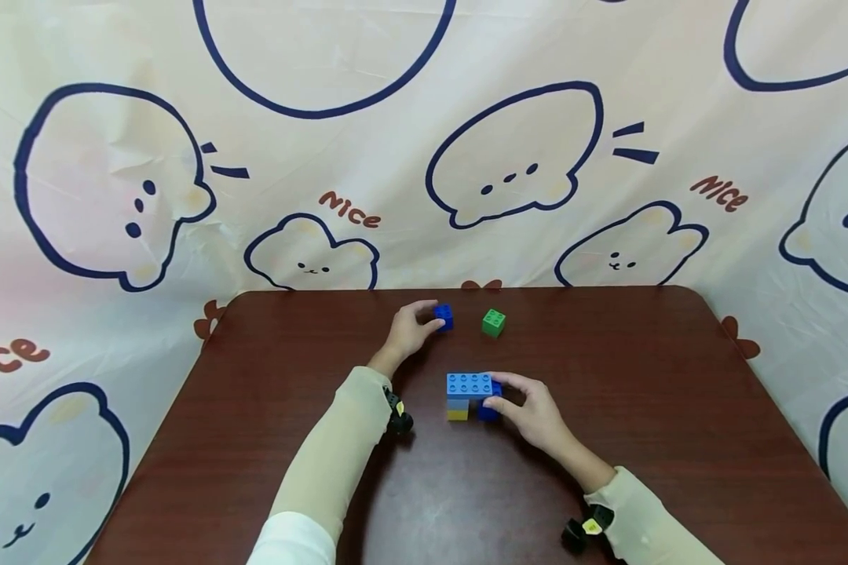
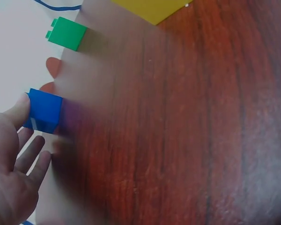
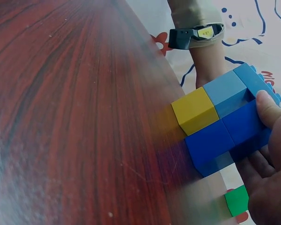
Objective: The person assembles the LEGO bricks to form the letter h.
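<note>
At the far side of the table, my left hand (image 1: pixel 406 333) pinches a small blue brick (image 1: pixel 444 318) between thumb and fingers. In the left wrist view the thumb lies on one side of that blue brick (image 2: pixel 46 111), with several fingers behind it. My right hand (image 1: pixel 539 416) grips the right side of a built block arch. A long light blue brick (image 1: pixel 469 384) tops it. Its left leg is a pale blue brick (image 3: pixel 225 93) over a yellow brick (image 3: pixel 195 111); the right leg is stacked dark blue bricks (image 3: pixel 210 144), partly covered by the fingers in the head view.
A green brick (image 1: pixel 494 322) stands near the far edge, right of the small blue one. The brown table (image 1: pixel 290 353) meets a printed cloth backdrop (image 1: pixel 396 157) behind it. A camera band (image 1: pixel 398 410) is strapped on the left wrist and another band (image 1: pixel 588 527) on the right.
</note>
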`<state>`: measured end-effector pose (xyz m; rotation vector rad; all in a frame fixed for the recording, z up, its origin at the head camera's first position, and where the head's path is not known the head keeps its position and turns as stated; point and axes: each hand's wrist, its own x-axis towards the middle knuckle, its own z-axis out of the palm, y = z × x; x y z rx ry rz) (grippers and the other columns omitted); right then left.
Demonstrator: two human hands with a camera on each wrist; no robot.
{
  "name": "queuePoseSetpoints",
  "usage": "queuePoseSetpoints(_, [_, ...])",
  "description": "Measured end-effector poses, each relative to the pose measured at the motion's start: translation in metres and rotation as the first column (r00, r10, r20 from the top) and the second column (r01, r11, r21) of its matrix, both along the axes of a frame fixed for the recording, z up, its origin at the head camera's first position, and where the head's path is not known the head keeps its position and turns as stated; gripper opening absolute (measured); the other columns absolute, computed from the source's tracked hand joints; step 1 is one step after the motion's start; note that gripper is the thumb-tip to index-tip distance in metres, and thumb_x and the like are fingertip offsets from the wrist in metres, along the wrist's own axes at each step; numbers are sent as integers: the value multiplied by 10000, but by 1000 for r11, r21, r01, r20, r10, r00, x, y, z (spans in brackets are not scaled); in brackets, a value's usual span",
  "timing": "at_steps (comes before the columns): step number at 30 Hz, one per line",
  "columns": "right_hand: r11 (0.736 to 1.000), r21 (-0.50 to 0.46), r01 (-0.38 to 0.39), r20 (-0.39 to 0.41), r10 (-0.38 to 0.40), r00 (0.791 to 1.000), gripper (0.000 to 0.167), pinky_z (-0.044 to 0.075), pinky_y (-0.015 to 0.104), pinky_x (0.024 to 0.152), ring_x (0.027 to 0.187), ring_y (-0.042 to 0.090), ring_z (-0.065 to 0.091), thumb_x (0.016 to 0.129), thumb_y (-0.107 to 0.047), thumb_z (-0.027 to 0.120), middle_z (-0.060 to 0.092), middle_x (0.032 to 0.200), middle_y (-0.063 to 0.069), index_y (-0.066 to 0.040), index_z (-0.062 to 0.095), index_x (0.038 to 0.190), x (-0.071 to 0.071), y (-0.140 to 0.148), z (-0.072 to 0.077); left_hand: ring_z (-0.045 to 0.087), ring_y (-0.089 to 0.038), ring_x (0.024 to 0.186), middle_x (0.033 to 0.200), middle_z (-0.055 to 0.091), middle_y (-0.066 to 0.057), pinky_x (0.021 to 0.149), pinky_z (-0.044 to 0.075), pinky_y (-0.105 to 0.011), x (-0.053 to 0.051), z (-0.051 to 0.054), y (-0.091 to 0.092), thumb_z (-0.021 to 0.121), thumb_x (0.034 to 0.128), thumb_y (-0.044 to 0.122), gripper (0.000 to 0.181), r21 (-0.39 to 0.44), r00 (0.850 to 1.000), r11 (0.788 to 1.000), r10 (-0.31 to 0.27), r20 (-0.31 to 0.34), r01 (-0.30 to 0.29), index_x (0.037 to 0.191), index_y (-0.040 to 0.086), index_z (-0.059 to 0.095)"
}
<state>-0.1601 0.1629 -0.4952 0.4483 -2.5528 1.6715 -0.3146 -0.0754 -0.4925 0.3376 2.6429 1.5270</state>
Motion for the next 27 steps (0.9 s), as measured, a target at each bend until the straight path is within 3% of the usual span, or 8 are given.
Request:
queuePoseSetpoints(13, [1000, -2, 13, -2, -13, 1000, 440, 519, 511, 972, 1149, 264, 639, 899, -177, 787, 700, 1248, 128, -14, 683, 1294, 1, -1, -1, 612, -285, 1221, 1317, 658, -150, 1049, 487, -418, -2, -6, 2, 682, 986, 144, 409, -4, 999, 999, 41, -17, -41, 1382, 57, 624])
queuePoseSetpoints(27, [1000, -3, 14, -15, -14, 1000, 437, 507, 528, 983, 1161, 266, 631, 894, -168, 792, 702, 1244, 130, -9, 685, 1286, 1, -2, -1, 603, -288, 1230, 1319, 653, -152, 1060, 475, -424, -1, -5, -2, 662, 1004, 149, 394, -29, 999, 999, 14, -51, -16, 1377, 29, 621])
